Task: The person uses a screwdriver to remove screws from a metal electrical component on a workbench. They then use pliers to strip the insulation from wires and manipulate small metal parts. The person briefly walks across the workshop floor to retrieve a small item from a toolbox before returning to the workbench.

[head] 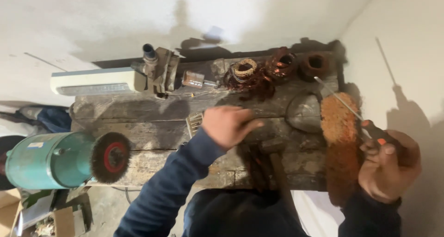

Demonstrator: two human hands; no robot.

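My right hand (387, 165) is closed around the black and orange handle of a long thin screwdriver (344, 102), whose metal shaft points up and left. Under that hand lies a bundle of orange copper wire (341, 144) on the right end of a worn wooden bench (152, 109). My left hand (227, 125) hovers palm down over the middle of the bench, fingers bent, holding nothing. Just below it lies a hammer (276, 159), and a small metal comb-like part (194, 122) sits to its left.
A teal bench grinder (51, 159) with a wire brush wheel (111, 157) stands at the left. A metal vise (159, 70), a white box (95, 81) and three burnt motor windings (280, 65) line the back edge. White walls enclose the back and right.
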